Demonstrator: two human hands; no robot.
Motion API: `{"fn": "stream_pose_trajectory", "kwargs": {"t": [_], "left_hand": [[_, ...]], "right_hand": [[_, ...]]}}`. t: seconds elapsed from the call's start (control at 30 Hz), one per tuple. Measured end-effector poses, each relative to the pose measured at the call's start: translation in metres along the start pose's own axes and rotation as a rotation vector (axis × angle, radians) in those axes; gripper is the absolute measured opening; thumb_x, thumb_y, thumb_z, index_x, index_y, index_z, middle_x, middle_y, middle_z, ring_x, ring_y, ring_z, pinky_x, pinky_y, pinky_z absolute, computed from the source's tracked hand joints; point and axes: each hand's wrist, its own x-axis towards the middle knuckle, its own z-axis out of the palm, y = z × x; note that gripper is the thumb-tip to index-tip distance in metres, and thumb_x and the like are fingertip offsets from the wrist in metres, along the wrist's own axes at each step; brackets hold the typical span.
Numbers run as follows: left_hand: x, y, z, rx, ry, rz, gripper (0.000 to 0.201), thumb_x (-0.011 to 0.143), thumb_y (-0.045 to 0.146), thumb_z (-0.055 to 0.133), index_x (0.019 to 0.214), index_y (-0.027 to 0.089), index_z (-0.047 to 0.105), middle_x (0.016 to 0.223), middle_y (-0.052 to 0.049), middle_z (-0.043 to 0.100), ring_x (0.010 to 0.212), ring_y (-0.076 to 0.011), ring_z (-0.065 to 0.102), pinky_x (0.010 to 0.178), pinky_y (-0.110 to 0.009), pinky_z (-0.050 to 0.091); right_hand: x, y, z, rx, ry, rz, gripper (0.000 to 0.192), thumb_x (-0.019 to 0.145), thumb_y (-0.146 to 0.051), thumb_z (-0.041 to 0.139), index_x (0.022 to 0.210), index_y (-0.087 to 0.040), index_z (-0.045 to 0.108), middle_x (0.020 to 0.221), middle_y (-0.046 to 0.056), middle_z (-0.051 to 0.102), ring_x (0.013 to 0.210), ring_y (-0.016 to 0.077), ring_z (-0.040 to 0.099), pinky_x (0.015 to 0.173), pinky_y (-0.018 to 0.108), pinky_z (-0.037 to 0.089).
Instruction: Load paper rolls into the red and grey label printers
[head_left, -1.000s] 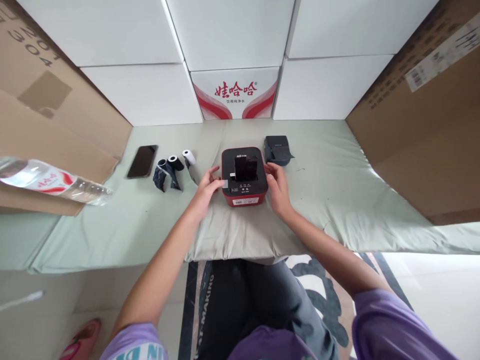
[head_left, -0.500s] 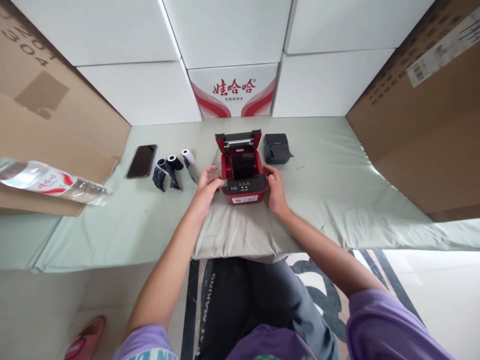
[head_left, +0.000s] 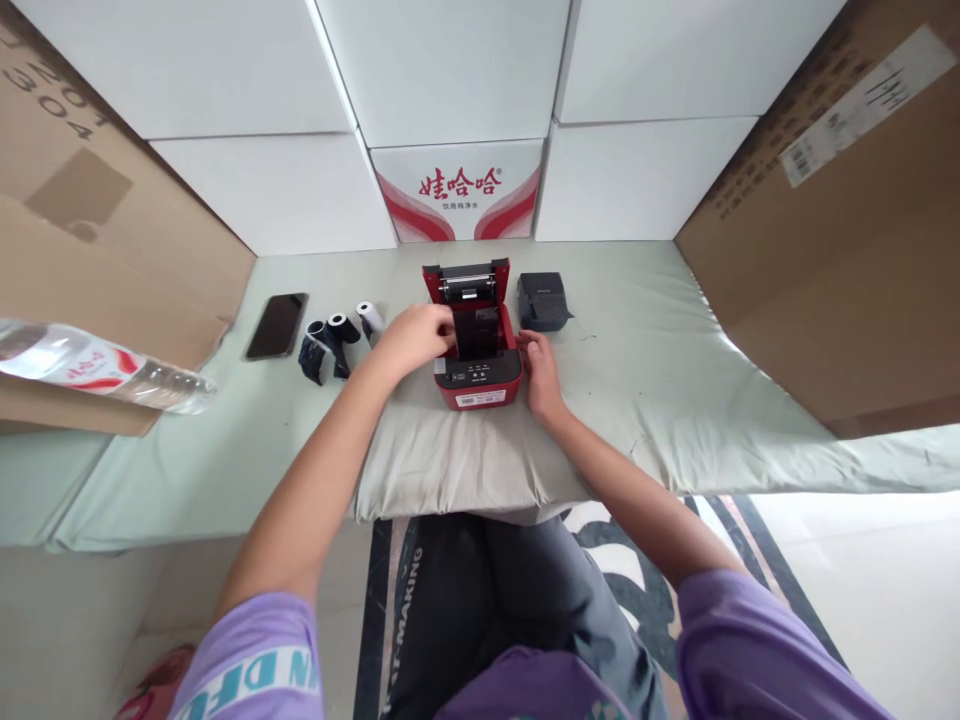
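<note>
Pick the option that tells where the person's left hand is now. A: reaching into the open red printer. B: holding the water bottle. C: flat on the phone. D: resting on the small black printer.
A: the left hand is at the open paper bay of the red printer, whose lid stands raised, while the right hand steadies the printer's right side.

The red printer [head_left: 478, 345] looks like smooth, slightly glossy plastic. It sits on matt, wrinkled cloth [head_left: 660, 390]. The brown boxes [head_left: 840, 250] are probably rough cardboard.
</note>
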Motion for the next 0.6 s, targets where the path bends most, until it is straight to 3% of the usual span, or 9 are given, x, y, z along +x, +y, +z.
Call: {"fn": "stream_pose_trajectory", "kwargs": {"t": [0.1,0.2,0.3,0.43,0.6], "left_hand": [[0.022,0.002,0.001,0.161,-0.074,0.018,0.019,0.061,0.009,0.075,0.054,0.022,0.063,0.053,-0.001,0.051,0.059,-0.0219,0.055,0.060,-0.030,0.037],[0.035,0.003,0.004,0.240,-0.177,-0.038,0.025,0.059,0.009,0.078,0.049,0.022,0.059,0.047,-0.001,0.045,0.064,-0.0262,0.059,0.062,-0.030,0.039],[0.037,0.005,0.009,0.241,-0.231,-0.100,0.022,0.064,0.010,0.078,0.053,0.021,0.061,0.048,-0.003,0.048,0.070,-0.0289,0.062,0.066,-0.031,0.041],[0.033,0.016,0.012,0.233,-0.210,-0.163,0.018,0.071,0.016,0.073,0.057,0.020,0.062,0.050,-0.003,0.050,0.071,-0.0263,0.061,0.067,-0.031,0.043],[0.023,0.030,-0.007,0.328,-0.287,-0.154,0.011,0.070,0.028,0.073,0.065,0.019,0.069,0.061,-0.003,0.062,0.072,-0.0236,0.063,0.069,-0.032,0.047]], "right_hand": [[-0.001,-0.003,0.001,0.007,0.001,-0.001,0.061,0.089,-0.079,0.048,0.117,-0.026,0.056,0.126,0.011,0.068,0.118,0.0264,0.067,0.105,0.046,0.055],[-0.002,-0.006,0.000,-0.036,0.005,-0.026,0.060,0.089,-0.080,0.048,0.115,-0.027,0.058,0.121,0.010,0.071,0.117,0.0270,0.067,0.105,0.047,0.055],[-0.003,-0.007,0.000,-0.071,0.003,-0.048,0.060,0.090,-0.080,0.048,0.116,-0.027,0.059,0.120,0.009,0.072,0.116,0.0269,0.067,0.106,0.047,0.053],[-0.003,-0.007,-0.001,-0.100,-0.005,-0.073,0.061,0.091,-0.080,0.048,0.115,-0.026,0.060,0.122,0.009,0.072,0.117,0.0270,0.066,0.109,0.048,0.051],[-0.003,-0.007,-0.002,-0.094,-0.013,-0.114,0.056,0.094,-0.077,0.048,0.114,-0.027,0.061,0.121,0.008,0.072,0.117,0.0271,0.064,0.108,0.047,0.050]]}}
